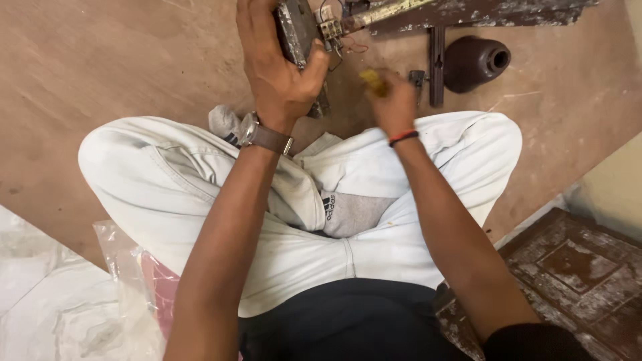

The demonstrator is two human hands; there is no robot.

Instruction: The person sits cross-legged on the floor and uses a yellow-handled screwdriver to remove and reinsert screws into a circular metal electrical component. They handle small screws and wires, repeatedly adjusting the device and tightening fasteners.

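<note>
I sit cross-legged on a brown floor in pale trousers. My left hand [277,63] grips a dark, worn metal unit [297,30] with a small white terminal block [330,28] and thin wires on it. My right hand [393,103], blurred by motion, holds a small yellow-handled tool [374,81] just right of the unit. A watch is on my left wrist, a red and black band on my right.
A dark brown bell-shaped cover [473,62] lies on the floor at upper right, beside a dark metal rod [437,67] and a long paint-flecked blade [468,12]. A clear plastic bag [127,281] lies lower left. A worn wooden board [575,267] is lower right.
</note>
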